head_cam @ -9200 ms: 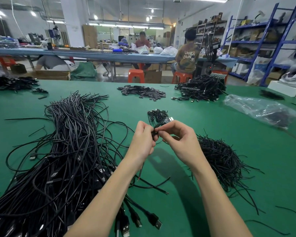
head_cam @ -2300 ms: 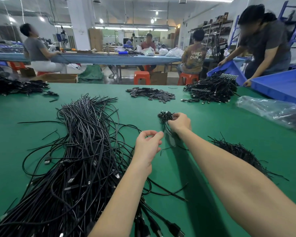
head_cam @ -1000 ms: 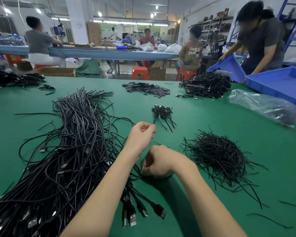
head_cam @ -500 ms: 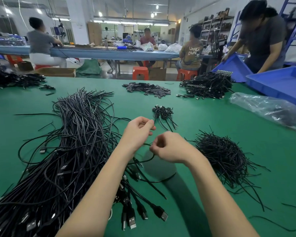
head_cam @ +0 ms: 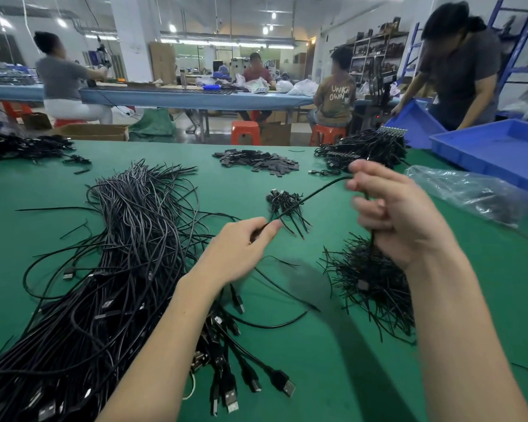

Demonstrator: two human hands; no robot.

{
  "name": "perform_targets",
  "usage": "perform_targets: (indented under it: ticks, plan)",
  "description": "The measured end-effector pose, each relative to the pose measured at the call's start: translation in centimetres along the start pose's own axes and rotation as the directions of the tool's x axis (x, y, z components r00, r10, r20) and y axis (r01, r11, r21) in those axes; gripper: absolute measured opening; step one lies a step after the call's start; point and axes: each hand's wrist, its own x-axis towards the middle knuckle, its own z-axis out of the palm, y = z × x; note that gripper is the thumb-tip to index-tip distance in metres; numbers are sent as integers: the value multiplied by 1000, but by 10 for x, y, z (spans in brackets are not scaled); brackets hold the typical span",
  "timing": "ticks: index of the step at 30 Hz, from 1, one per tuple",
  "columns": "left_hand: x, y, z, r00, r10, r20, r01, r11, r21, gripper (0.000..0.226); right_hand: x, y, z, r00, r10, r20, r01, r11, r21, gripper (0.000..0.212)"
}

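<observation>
A heap of black USB cables (head_cam: 110,269) covers the left side of the green table (head_cam: 317,376), its plugs fanned out toward the near edge. Just right of the heap, the left hand (head_cam: 238,248) pinches one black cable (head_cam: 311,193) between thumb and fingertips. The cable rises to the right, crossing above a small tied bundle (head_cam: 282,201) at mid-table. It ends in the raised, motion-blurred right hand (head_cam: 397,214), whose fingers curl round it. A length of it hangs below that palm over a pile of short black ties (head_cam: 369,284). Toward the right edge lies a clear plastic bag (head_cam: 470,193) with dark contents too dim to tell. At the far right corner sits a blue tray (head_cam: 500,147).
</observation>
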Motion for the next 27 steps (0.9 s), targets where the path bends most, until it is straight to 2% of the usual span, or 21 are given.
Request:
perform_targets:
  ticks: [2, 4, 5, 7, 8, 9, 10, 12, 13, 15, 16, 17, 20, 23, 24, 25, 26, 27]
  plan:
    - [-1, 7, 3, 996, 57, -75, -56, 998, 8, 52, -1, -7, -9, 992, -62, -110, 55, 996, -69, 21]
    - [1, 19, 6, 991, 89, -102, -91, 996, -16, 50, -2, -8, -16, 985, -48, -169, 35, 996, -81, 20]
    - [2, 24, 6, 993, 80, -91, -86, 994, -64, 49, -2, -8, -19, 987, -14, -162, 9, 999, -32, 19]
    - [5, 31, 5, 999, 30, -42, -38, 974, -224, 42, -2, -8, -23, 993, 79, -93, -60, 979, 197, 18]
    - [5, 34, 3, 999, 6, -41, -17, 962, -271, 34, -2, -8, -23, 991, 126, -46, -103, 933, 345, 19]
    - [5, 37, 2, 996, -9, -89, -11, 974, -226, 22, -1, -8, -22, 987, 162, -2, -141, 868, 475, 20]
    - [4, 39, 2, 979, 2, -202, -21, 995, -93, 21, 0, -6, -20, 982, 187, 32, -171, 803, 570, 21]
    - [2, 43, 3, 888, 135, -439, -71, 985, 158, 46, 2, -3, -10, 971, 224, 87, -219, 677, 703, 24]
    - [1, 45, 3, 851, 240, -468, -148, 963, 225, 53, 4, -1, -5, 965, 235, 113, -236, 599, 765, 26]
    - [-1, 46, 8, 842, 415, -346, -342, 905, 254, 64, 7, 4, 8, 956, 254, 144, -237, 390, 890, 27]
    - [-1, 44, 13, 842, 468, -270, -417, 881, 225, 68, 8, 8, 15, 956, 263, 134, -217, 319, 923, 28]
    - [-3, 44, 18, 837, 502, -220, -470, 864, 183, 70, 10, 11, 19, 953, 281, 115, -203, 308, 929, 33]
    - [-3, 46, 25, 788, 559, -259, -567, 822, 48, 53, 13, 19, 27, 944, 315, 97, -237, 445, 864, 40]
    - [-1, 45, 20, 744, 556, -371, -590, 807, 27, 35, 11, 22, 23, 958, 279, 70, -253, 702, 665, 31]
    - [-1, 46, 17, 756, 518, -400, -575, 817, -30, 33, 11, 24, 20, 967, 244, 71, -242, 800, 549, 30]
    - [-1, 51, 15, 791, 436, -429, -542, 824, -162, 32, 10, 26, 18, 975, 202, 88, -220, 894, 391, 31]
    - [-1, 58, 12, 841, 308, -444, -480, 804, -352, 32, 8, 28, 15, 981, 160, 111, -179, 968, 179, 31]
    - [-1, 64, 10, 889, 162, -429, -397, 741, -542, 33, 7, 30, 11, 982, 130, 135, -122, 990, -64, 29]
